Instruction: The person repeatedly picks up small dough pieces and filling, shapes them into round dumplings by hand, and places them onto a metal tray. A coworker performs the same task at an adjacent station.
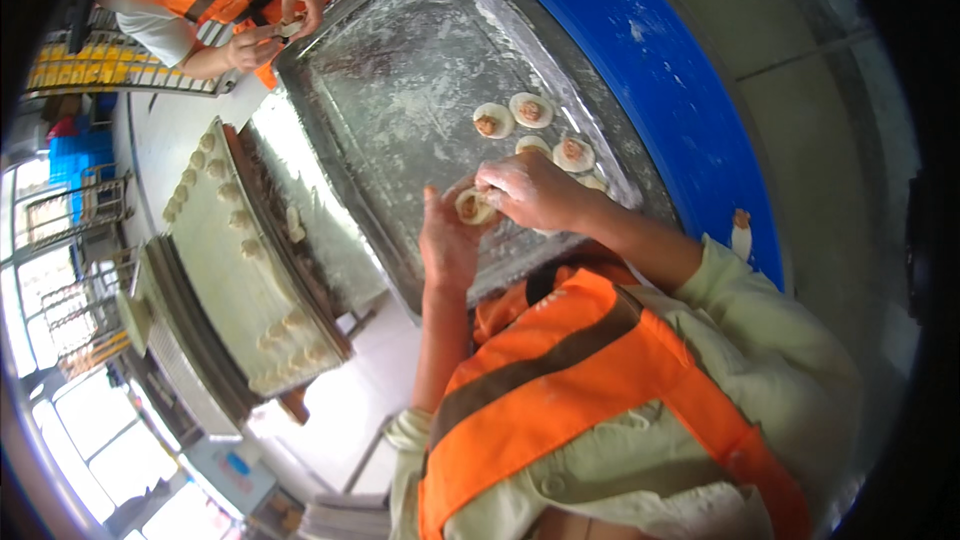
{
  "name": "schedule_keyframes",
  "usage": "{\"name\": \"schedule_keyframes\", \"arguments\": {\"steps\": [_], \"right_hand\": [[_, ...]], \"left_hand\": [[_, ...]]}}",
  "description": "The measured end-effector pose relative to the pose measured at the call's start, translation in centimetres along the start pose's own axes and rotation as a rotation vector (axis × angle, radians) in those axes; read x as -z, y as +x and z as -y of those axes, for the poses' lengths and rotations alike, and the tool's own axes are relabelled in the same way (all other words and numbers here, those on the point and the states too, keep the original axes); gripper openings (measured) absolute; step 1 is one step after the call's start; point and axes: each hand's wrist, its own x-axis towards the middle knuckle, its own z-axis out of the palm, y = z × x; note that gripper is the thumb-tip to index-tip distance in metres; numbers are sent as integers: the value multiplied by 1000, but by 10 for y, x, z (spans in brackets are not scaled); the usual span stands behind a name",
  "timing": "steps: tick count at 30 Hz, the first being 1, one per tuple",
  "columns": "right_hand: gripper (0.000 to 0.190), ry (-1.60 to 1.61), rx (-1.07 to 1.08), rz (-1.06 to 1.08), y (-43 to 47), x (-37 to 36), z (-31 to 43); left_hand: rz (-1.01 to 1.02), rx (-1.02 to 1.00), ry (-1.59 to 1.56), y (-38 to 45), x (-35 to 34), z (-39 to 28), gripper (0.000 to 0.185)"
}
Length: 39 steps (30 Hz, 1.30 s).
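A round dough wrapper with brown filling rests in my left hand, its fingers curled beneath it. At the edge of this wrapper, the bent fingertips of my right hand pinch the dough. Both hands are over the near end of a floured metal tray. Just beyond my right hand lie several flat dough rounds topped with filling, among them one wrapper and another wrapper. My right hand and forearm partly cover others.
Across the tray a co-worker's hands hold a small dough piece. At left, a board carries rows of shaped dough pieces. A blue surface borders the tray on the right; a filling-tipped white utensil lies at its near end.
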Motion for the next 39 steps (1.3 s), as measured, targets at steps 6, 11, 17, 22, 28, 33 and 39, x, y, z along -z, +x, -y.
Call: {"name": "schedule_keyframes", "arguments": {"steps": [6,11,17,22,28,33,39], "right_hand": [[9,1,117,-115,4,-7,5],[9,168,-214,-6,1,11,15],[7,-47,135,108,-5,8,-13],[11,76,-58,145,-11,15,-11],[10,-156,14,78,-20,18,-23],[18,-68,-161,129,-32,50,-12],[14,330,-268,167,-49,107,-26]], "left_hand": [[12,83,-243,13,27,13,37],[-120,-7,200,9,5,20,30],[-146,83,-74,15,0,27,38],[-293,92,219,17,-8,33,35],[-215,44,218,27,-17,38,29],[-56,90,256,31,-15,42,25],[-21,144,267,30,-19,46,25]]}}
